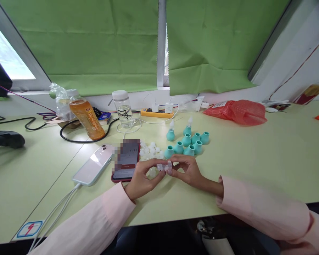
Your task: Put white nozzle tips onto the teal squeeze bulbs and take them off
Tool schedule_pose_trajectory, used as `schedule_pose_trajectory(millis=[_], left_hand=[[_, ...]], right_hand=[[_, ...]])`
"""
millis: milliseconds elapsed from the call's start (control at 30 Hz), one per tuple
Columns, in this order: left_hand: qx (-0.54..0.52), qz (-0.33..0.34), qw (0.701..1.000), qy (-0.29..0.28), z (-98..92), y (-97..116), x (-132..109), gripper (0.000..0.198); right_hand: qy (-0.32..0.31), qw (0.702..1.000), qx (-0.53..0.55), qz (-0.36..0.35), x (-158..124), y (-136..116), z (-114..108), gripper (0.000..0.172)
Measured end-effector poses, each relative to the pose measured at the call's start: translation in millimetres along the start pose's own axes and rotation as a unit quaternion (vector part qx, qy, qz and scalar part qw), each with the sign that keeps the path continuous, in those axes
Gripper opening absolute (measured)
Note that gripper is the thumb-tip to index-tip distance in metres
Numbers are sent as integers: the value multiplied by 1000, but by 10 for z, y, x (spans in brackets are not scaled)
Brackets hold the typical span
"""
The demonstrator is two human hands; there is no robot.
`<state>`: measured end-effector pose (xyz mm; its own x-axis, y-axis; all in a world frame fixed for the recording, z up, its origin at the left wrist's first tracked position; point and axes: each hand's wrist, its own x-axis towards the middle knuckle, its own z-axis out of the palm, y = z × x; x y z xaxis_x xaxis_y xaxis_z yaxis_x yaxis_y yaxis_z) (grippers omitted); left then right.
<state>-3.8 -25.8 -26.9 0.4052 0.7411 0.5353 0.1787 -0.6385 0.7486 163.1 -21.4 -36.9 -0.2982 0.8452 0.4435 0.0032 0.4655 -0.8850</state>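
Observation:
Between my two hands, above the table near its front, is a small clear plastic piece point(163, 166). My left hand point(146, 177) pinches its left end between thumb and fingers. The fingers of my right hand point(188, 171) are closed on its right end. Just behind my hands, several teal rubber bulbs point(186, 140) stand with their open mouths up. Two more teal bulbs, one of them at the back left point(170, 135), carry clear nozzles on top. Small white and clear parts point(150, 148) lie in a pile behind my left hand, partly hidden by it.
A phone with a lit screen point(126, 159) and a white phone point(94, 164) with cables lie to the left. Behind stand an orange drink bottle point(87, 118), a clear jar point(124, 111) and an orange power strip point(156, 113). A red plastic bag point(238, 111) lies back right.

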Motion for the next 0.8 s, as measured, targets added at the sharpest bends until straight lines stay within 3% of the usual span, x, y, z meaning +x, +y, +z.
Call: schedule_pose_trajectory(millis=[233, 400, 533, 633, 800], left_hand=[[162, 59, 985, 24, -37, 37, 103, 35], [419, 0, 908, 8, 95, -60, 264, 40], [488, -20, 872, -13, 209, -132, 356, 35], [470, -19, 882, -14, 226, -147, 392, 24], [337, 20, 941, 37, 162, -57, 356, 17]], right_hand=[[90, 995, -11, -45, 83, -78, -84, 15], [158, 983, -38, -81, 180, -115, -192, 19], [137, 986, -58, -73, 181, -80, -191, 22], [121, 986, -82, -75, 150, -87, -166, 23], [122, 986, -69, -94, 123, -165, -205, 21]])
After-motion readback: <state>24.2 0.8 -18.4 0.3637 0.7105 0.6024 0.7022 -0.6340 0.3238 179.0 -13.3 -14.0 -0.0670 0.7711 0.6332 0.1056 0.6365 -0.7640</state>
